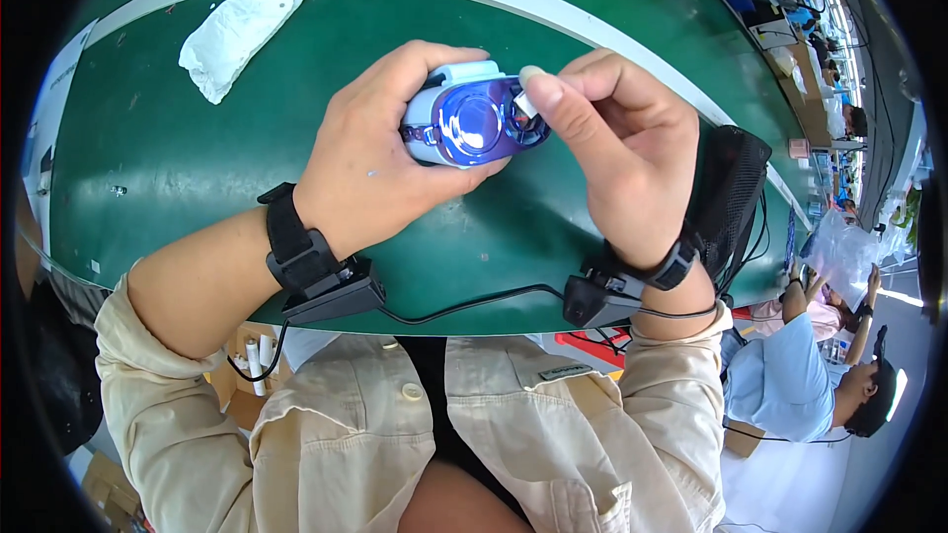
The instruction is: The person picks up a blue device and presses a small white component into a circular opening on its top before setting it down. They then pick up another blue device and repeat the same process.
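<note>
My left hand [380, 143] is wrapped round a small rounded device with a pale blue body and a shiny, see-through blue-purple cover [474, 125], raised over the table. At the cover's right end is a dark round opening. There my right hand [627, 138] pinches a small whitish piece [526, 104] between thumb and forefinger, touching the device. What that piece is exactly is too small to tell. The other right fingers are curled in. The device's underside is hidden by my left hand.
The green table [197, 197] has a pale rim. A crumpled white plastic bag [247, 25] lies at the far left, and a black mesh pouch [729, 188] is beside my right wrist. Black cables [474, 306] link the wrist-strapped units. Other people work at the right.
</note>
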Demonstrator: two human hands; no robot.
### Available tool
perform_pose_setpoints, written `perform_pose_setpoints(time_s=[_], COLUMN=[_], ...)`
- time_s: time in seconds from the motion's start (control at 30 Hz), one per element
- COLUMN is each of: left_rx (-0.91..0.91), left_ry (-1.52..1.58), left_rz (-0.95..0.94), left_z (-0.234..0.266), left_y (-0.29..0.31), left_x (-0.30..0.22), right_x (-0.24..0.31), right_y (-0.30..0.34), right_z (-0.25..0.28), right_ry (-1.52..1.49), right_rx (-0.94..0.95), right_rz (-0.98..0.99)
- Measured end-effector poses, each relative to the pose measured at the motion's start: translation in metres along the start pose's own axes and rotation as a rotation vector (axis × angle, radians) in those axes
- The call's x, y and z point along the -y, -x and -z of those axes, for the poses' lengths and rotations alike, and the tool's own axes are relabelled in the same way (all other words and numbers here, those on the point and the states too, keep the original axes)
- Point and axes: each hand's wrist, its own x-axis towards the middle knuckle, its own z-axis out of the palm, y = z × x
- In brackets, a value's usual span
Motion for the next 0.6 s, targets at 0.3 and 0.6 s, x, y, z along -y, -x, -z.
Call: perform_pose_setpoints(time_s=[0.3,0.6], left_rx=[-0.105,-0.153], left_ry=[-0.083,-0.137], left_rz=[-0.032,-0.005], left_z=[0.001,0.000], left_y=[0.001,0.003], left_x=[0.004,0.008], right_x=[-0.006,-0.015], right_y=[0.002,0.003], right_z=[-0.011,-0.022], right_ry=[0.052,0.275], right_rx=[-0.101,-0.161], right_rz=[0.067,0.257])
